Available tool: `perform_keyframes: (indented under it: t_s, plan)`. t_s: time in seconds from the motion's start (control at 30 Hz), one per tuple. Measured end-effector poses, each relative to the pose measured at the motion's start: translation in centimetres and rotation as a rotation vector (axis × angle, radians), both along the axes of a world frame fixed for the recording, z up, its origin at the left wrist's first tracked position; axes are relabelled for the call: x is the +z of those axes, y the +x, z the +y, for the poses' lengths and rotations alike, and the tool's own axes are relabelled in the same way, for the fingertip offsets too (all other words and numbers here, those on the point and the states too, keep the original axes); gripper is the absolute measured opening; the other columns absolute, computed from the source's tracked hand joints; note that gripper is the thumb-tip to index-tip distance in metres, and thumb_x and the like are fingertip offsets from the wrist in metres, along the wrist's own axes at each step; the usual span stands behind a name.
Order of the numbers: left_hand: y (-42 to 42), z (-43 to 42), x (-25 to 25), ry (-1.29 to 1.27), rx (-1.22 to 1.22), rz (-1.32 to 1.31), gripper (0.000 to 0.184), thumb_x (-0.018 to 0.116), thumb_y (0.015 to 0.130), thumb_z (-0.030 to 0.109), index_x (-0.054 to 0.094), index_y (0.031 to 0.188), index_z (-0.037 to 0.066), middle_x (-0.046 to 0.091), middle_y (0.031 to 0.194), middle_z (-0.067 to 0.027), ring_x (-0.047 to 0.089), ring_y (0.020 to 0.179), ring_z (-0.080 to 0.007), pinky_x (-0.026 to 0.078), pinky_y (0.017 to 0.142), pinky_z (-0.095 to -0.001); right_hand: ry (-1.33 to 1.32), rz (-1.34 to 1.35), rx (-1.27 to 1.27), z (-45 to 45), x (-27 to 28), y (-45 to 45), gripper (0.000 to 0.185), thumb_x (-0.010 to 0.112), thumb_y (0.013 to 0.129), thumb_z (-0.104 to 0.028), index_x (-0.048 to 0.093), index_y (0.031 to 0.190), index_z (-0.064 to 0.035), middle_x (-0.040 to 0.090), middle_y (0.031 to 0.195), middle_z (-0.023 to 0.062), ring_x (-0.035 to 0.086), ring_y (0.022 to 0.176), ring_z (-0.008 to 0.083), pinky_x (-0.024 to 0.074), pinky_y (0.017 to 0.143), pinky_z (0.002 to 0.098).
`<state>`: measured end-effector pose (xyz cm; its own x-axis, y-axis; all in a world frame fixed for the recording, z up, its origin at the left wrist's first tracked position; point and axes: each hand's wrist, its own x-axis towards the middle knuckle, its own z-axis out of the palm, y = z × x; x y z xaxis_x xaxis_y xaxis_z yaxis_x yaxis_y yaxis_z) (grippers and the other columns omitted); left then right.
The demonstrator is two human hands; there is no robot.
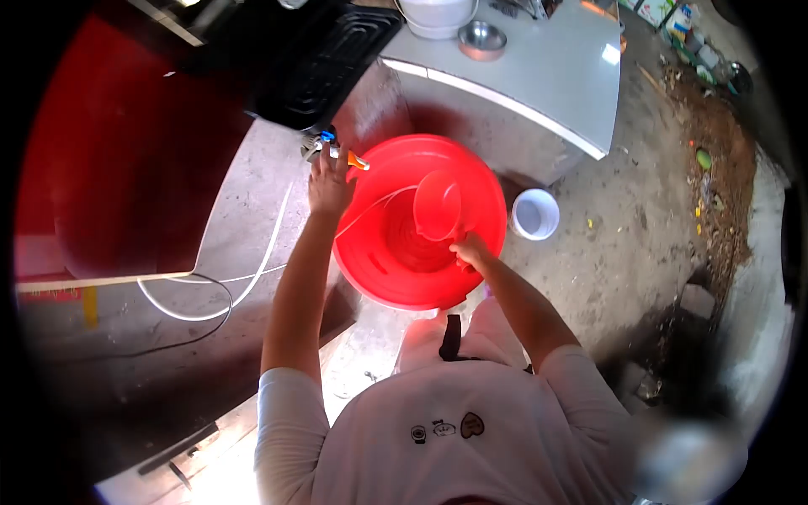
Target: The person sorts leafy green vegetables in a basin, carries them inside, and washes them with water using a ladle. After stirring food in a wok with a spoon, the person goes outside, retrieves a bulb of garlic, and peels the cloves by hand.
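Note:
My left hand (329, 187) reaches up to a tap (316, 146) with a blue part and an orange spout, its fingers against the metal body. The spout points over the left rim of a big red tub (383, 286). My right hand (472, 252) is closed round the handle of a red dipper (437, 205), whose round bowl is over the tub's inside. A thin pale line runs across the tub to its left side. Whether water is flowing cannot be made out.
A white bucket (535, 215) stands right of the tub. Above is a grey-white counter (547, 76) with a metal bowl (481, 39) and a white pail (437, 18). A black tray (324, 67) and red surface (135, 151) are at left, with a white hose (268, 257) below.

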<state>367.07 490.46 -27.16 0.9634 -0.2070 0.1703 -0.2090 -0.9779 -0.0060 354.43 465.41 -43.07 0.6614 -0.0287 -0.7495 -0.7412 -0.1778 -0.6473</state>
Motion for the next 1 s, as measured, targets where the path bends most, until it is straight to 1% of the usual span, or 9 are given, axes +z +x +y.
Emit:
perform_keyframes:
  t_s: [0.03,0.13,0.2,0.37,0.53,0.67,0.83,0.93,1.0]
  plan:
    - [1.0,-0.2,0.5,-0.021,-0.037,0.060,0.068,0.065,0.067,0.024,0.033,0.127,0.020,0.025,0.132,-0.0156,0.033,0.115,-0.0355,0.036,0.091,-0.0396,-0.048,0.049,0.048,-0.6,0.8,0.7,0.026,0.059,0.071,-0.014,0.051,0.088,0.0048,0.055,0.058,0.0122,0.055,0.045,0.0213,0.0420,0.034,0.0338]
    - [3.5,0.1,-0.4,0.083,-0.075,0.107,0.044,0.058,0.074,0.026,0.043,0.114,0.015,0.043,0.117,-0.0139,0.051,0.096,-0.0299,0.046,0.075,-0.0381,-0.015,0.116,0.093,-0.9,-0.8,3.0,0.020,0.059,0.071,-0.013,0.053,0.080,0.0033,0.053,0.056,0.0107,0.054,0.045,0.0207,0.0423,0.037,0.0331]
    - [4.9,0.4,-0.7,0.097,-0.023,0.275,0.023,0.054,0.078,0.027,0.051,0.090,0.008,0.058,0.088,-0.0105,0.057,0.083,-0.0282,0.046,0.069,-0.0387,0.065,0.126,0.090,-0.3,-2.0,3.7,0.014,0.060,0.071,-0.011,0.053,0.074,0.0009,0.052,0.055,0.0089,0.053,0.044,0.0195,0.0421,0.038,0.0319]
    - [5.1,1.1,0.0,0.089,-0.293,0.407,0.050,0.065,0.069,0.034,0.051,0.110,0.008,0.044,0.116,-0.0157,0.046,0.103,-0.0322,0.041,0.085,-0.0382,0.283,0.091,0.149,3.5,1.3,7.3,0.018,0.058,0.072,-0.015,0.051,0.074,0.0014,0.053,0.059,0.0102,0.057,0.051,0.0212,0.0440,0.038,0.0333]
    - [6.5,-0.1,-0.6,0.252,-0.154,0.341,0.027,0.057,0.075,0.033,0.056,0.087,0.009,0.059,0.075,-0.0120,0.058,0.071,-0.0288,0.047,0.062,-0.0395,0.455,0.155,0.155,5.6,4.5,8.5,0.018,0.059,0.072,-0.014,0.052,0.077,0.0017,0.053,0.060,0.0105,0.054,0.050,0.0207,0.0440,0.040,0.0336]
    - [7.0,-1.4,-1.7,0.267,0.194,0.201,0.046,0.040,0.081,0.049,0.059,0.070,0.009,0.060,0.065,-0.0142,0.060,0.062,-0.0298,0.047,0.054,-0.0406,0.519,0.119,0.142,5.6,6.0,8.8,0.014,0.058,0.072,-0.010,0.052,0.076,0.0020,0.052,0.057,0.0092,0.054,0.047,0.0201,0.0426,0.042,0.0305]
    - [7.2,-3.2,-0.4,0.228,0.462,0.352,0.049,0.036,0.081,0.053,0.063,0.087,0.013,0.062,0.084,-0.0129,0.059,0.082,-0.0282,0.047,0.068,-0.0385,0.492,0.084,0.175,5.6,3.8,8.6,0.014,0.060,0.071,-0.011,0.056,0.075,0.0017,0.055,0.060,0.0108,0.055,0.049,0.0188,0.0432,0.043,0.0303]
    - [7.0,-2.6,-1.6,0.130,0.571,0.298,0.057,0.036,0.076,0.062,0.062,0.089,0.012,0.062,0.084,-0.0138,0.059,0.081,-0.0300,0.047,0.067,-0.0404,0.557,0.083,0.167,5.4,2.5,8.5,0.018,0.062,0.068,-0.013,0.059,0.077,0.0023,0.058,0.062,0.0121,0.056,0.051,0.0193,0.0440,0.045,0.0298]
    - [4.9,-3.5,-0.4,-0.056,0.568,0.201,0.063,0.036,0.076,0.062,0.048,0.111,0.011,0.061,0.085,-0.0165,0.058,0.078,-0.0348,0.045,0.062,-0.0445,0.535,0.040,0.170,5.2,2.8,8.4,0.018,0.063,0.068,-0.013,0.059,0.076,0.0025,0.057,0.060,0.0122,0.056,0.050,0.0204,0.0442,0.045,0.0307]
